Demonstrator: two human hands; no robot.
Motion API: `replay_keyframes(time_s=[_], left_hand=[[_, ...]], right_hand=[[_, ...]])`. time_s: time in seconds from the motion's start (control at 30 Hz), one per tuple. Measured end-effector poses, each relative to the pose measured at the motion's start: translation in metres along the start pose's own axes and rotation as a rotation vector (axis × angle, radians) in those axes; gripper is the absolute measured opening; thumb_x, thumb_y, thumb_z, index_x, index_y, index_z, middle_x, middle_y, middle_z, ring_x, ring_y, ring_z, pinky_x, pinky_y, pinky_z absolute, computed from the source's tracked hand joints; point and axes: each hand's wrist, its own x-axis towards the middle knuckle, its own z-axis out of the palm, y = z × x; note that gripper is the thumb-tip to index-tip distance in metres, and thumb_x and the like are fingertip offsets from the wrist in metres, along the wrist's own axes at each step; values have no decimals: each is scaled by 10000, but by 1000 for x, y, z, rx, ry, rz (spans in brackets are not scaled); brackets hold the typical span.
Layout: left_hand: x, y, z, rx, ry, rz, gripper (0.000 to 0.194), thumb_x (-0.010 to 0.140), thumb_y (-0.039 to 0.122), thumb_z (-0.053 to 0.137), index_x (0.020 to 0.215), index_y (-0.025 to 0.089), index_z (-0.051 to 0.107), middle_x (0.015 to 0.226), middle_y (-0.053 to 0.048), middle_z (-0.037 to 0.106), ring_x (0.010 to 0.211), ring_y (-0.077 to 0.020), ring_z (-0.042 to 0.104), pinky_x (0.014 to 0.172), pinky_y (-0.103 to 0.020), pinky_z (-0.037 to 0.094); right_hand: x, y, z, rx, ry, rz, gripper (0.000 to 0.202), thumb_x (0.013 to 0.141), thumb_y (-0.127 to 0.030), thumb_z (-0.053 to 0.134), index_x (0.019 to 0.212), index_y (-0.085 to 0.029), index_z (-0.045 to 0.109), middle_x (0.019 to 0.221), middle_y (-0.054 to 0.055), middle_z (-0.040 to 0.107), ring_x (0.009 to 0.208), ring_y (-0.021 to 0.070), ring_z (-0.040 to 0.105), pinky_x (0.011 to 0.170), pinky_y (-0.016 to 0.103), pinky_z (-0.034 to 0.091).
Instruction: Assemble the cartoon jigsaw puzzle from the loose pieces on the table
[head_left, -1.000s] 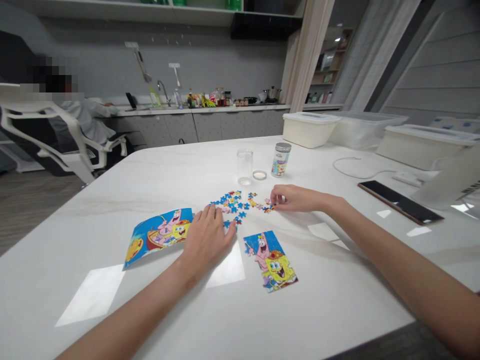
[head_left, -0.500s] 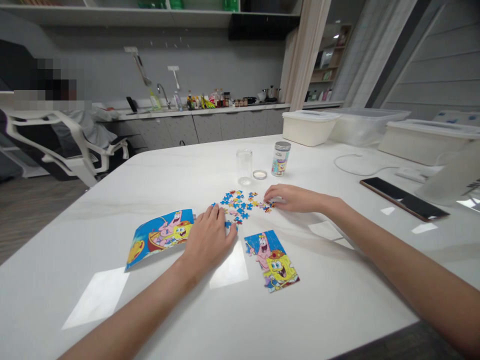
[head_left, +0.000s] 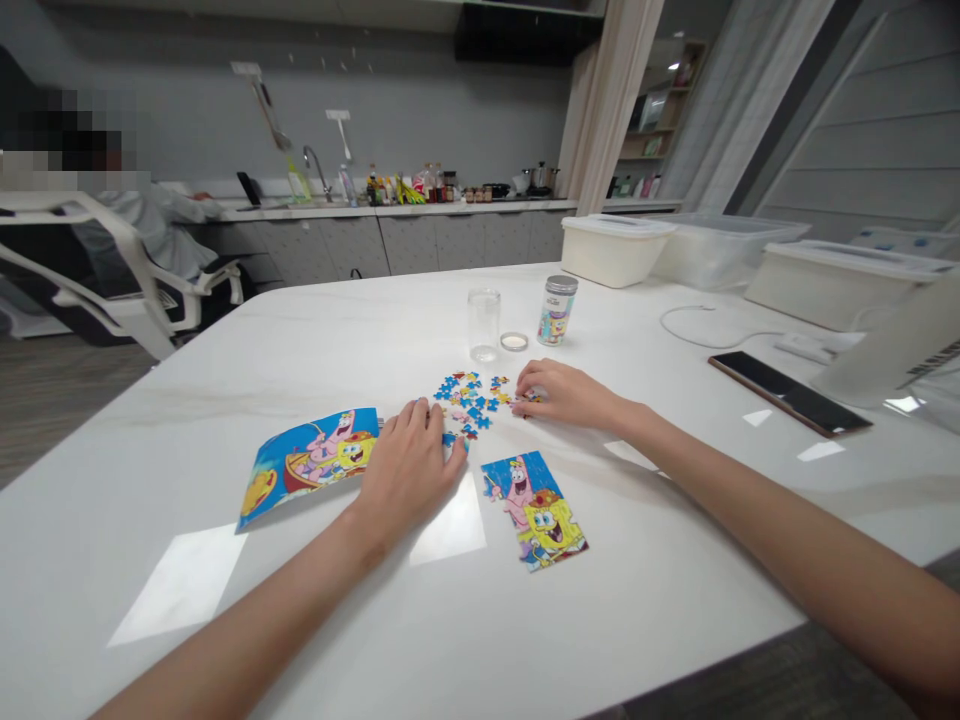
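My left hand (head_left: 411, 462) lies palm down with its fingers spread, beside the left edge of the loose puzzle pieces (head_left: 474, 402). Its fingers cover some pieces, and the right end of a curved cartoon picture sheet (head_left: 311, 462) reaches close to it. My right hand (head_left: 561, 392) bends its fingers over a few pieces at the right of the pile; whether it grips one is hidden. A partly joined puzzle (head_left: 536, 512) with a pink and a yellow figure lies nearer to me, between my forearms.
Behind the pile stand a clear jar (head_left: 484, 325), a metal lid (head_left: 514, 342) and a cartoon-labelled can (head_left: 557, 311). A phone (head_left: 789, 392), a cable and lidded boxes (head_left: 616, 252) are at the right. A person sits on a chair (head_left: 124, 262) at the far left.
The view has shifted slightly, moving the table items a little left and up in the picture. My right hand has drawn slightly left over the pieces; my left hand stays by the pile.
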Motion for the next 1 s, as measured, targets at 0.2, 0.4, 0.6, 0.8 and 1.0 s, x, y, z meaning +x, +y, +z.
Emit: replay_keyframes(time_s=[0.2,0.4,0.6,0.8,1.0], left_hand=[[0,0,-1,57,-34,27,293,925,338,353,1043,128,520,1031,-152,585,983,-293,544,830,-433,457],[1,1,-3,68,-25,35,234,915,319,371,981,158,527,1004,-125,585,951,-268,547,826,-412,453],[1,1,0,51,3,69,216,913,318,389,946,164,537,983,-113,595,934,-255,547,819,-402,453],[5,-3,-6,70,85,287,214,905,244,376,916,144,566,927,-107,613,898,-240,552,815,-386,438],[-5,-9,-33,-55,-16,690,268,879,165,352,666,195,512,553,-5,524,523,-147,474,530,-298,366]], right_hand=[[1,-5,1,58,-18,65,86,834,-255,626,821,-191,681,975,83,642,898,221,594,809,361,461],[1,-14,-12,220,23,-3,71,803,-247,644,777,-183,661,917,63,664,869,193,609,801,340,457],[-5,-43,-21,658,-446,-94,118,817,-254,624,860,-181,707,836,27,719,756,137,648,702,267,500],[-11,-60,-23,661,-602,-143,156,816,-211,613,904,-179,738,882,31,729,759,127,648,676,229,504],[-13,-63,-27,684,-633,-104,122,793,-194,637,895,-165,697,835,28,723,733,128,639,649,219,501]])
